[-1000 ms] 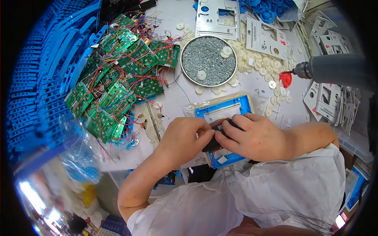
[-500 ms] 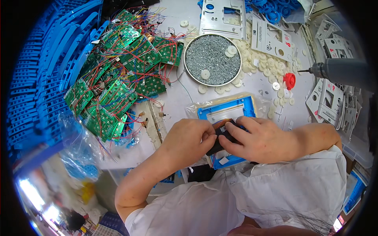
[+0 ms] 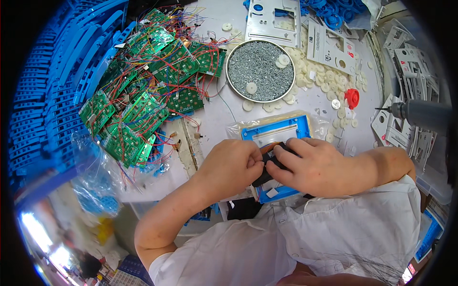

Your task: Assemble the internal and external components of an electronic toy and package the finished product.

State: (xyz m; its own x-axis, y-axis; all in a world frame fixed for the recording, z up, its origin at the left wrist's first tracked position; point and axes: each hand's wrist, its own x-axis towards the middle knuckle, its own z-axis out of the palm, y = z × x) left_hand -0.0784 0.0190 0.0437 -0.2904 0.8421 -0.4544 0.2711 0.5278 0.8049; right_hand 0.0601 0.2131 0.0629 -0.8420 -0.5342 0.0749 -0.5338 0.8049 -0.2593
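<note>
A blue plastic frame with a pale inner panel lies on the table close to my body. Across its middle is a black part, mostly covered by my fingers, with orange-brown wires at its upper edge. My left hand has its fingers curled in a pinch at the left side of the black part; what they grip is hidden. From the right, my right hand holds the black part, fingers bent over its top and thumb side.
Left lie green circuit boards with tangled wires, beside stacked blue plastic parts. A round tin of small screws stands ahead, near white plastic gears and a red knob. A grey screwdriver hangs at the right.
The view has shifted slightly, and the screwdriver appears lower. Both hands stay at the black part; my left elbow has moved slightly outward.
</note>
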